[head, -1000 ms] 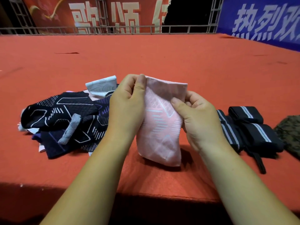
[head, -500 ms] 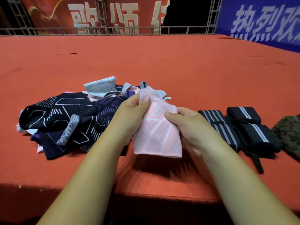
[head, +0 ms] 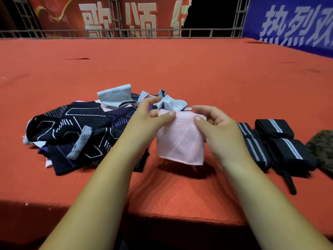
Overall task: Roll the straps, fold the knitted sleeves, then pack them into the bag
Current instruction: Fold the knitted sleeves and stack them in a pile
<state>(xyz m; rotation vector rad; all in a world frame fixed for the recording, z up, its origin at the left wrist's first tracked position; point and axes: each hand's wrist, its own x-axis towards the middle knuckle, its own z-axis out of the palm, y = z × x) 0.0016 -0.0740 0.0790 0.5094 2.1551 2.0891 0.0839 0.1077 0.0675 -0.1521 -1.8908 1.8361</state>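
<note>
A pink knitted sleeve [head: 181,143], folded in half, hangs just above the red surface. My left hand [head: 146,121] pinches its top left corner and my right hand [head: 218,127] pinches its top right edge. To the left lies a heap of dark navy and purple patterned sleeves [head: 75,130], with pale grey sleeves [head: 115,95] behind it. Rolled black straps with grey stripes [head: 281,141] sit to the right of my right hand. At the far right edge lies a camouflage-patterned bag [head: 322,147], only partly in view.
The red carpeted platform [head: 180,69] stretches far back to a metal railing [head: 126,31] and banners. Its front edge [head: 180,215] runs just under my forearms. A loose black strap end [head: 290,183] trails toward the front edge.
The pink sleeve has gone from held long and upright to folded in half and lowered toward the surface. Both hands have shifted to pinch its top edge.
</note>
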